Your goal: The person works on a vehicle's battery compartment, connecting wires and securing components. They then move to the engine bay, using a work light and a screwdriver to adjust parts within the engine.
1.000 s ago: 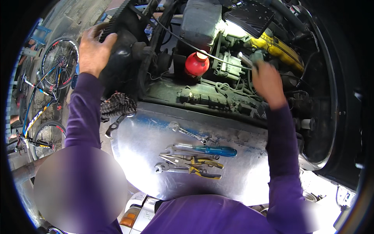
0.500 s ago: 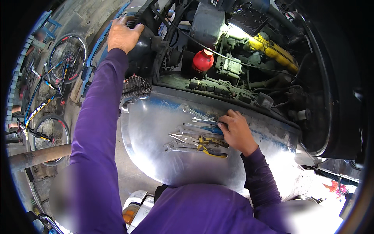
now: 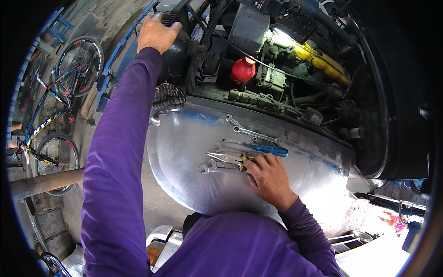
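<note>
My left hand (image 3: 159,34) reaches far forward to the vehicle's front end. Its fingers are curled around a black ribbed strip (image 3: 177,13), and the fingertips are partly hidden. On the bare metal fender (image 3: 184,180), my right hand (image 3: 271,181) lies with its fingers closed over the yellow-and-black handles of the pliers (image 3: 226,157). A second yellow-and-black handled tool is partly under the same hand. Beside it lie an open-end wrench (image 3: 210,166), a blue-handled screwdriver (image 3: 272,150) and combination wrenches (image 3: 254,134).
The engine bay holds a red bottle-shaped container (image 3: 243,70), a yellow pipe (image 3: 323,62) and a lit lamp (image 3: 281,34). A dark striped cloth (image 3: 168,97) hangs at the fender's edge. A bicycle (image 3: 55,113) stands at the left. The raised black panel (image 3: 406,106) is at right.
My right hand has moved from the screwdriver handle and wrenches down toward me, onto the pliers' handles. My left hand stays at the black ribbed strip.
</note>
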`<state>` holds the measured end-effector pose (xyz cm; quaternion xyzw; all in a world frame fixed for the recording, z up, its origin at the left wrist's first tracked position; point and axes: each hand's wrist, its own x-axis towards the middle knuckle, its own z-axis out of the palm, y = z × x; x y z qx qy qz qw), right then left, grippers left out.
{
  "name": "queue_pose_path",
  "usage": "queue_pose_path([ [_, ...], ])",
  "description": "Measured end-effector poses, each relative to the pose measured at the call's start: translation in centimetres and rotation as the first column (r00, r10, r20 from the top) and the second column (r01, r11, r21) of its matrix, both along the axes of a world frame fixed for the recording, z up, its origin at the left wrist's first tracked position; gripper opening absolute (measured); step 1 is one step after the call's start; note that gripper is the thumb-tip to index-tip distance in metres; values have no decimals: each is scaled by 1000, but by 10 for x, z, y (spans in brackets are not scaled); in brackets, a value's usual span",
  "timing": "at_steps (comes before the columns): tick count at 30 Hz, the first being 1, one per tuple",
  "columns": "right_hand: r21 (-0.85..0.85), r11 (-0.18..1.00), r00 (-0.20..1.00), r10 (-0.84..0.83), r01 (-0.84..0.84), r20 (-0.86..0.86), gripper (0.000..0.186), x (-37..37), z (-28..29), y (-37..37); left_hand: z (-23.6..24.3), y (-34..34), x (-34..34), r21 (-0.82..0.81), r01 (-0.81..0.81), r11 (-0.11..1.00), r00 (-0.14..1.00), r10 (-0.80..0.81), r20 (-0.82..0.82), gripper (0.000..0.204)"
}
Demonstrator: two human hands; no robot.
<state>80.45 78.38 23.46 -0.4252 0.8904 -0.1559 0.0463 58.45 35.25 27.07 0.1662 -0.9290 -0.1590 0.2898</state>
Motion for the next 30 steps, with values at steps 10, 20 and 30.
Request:
queue_pose_path([
  [10,-167,977,990,-122,133,75,28,-22,-1,-4,-1,-1,0,1,6,1000,1000,-6,5,61],
  [20,-135,962,949,-261,239,-180,30,-35,-14,-14,-2,-2,0,3,-4,1000,1000,4,5,63],
  [30,-120,984,984,-143,130,-108,32,-21,-5,-6,0,1,3,8,-17,1000,1000,17,6,61],
])
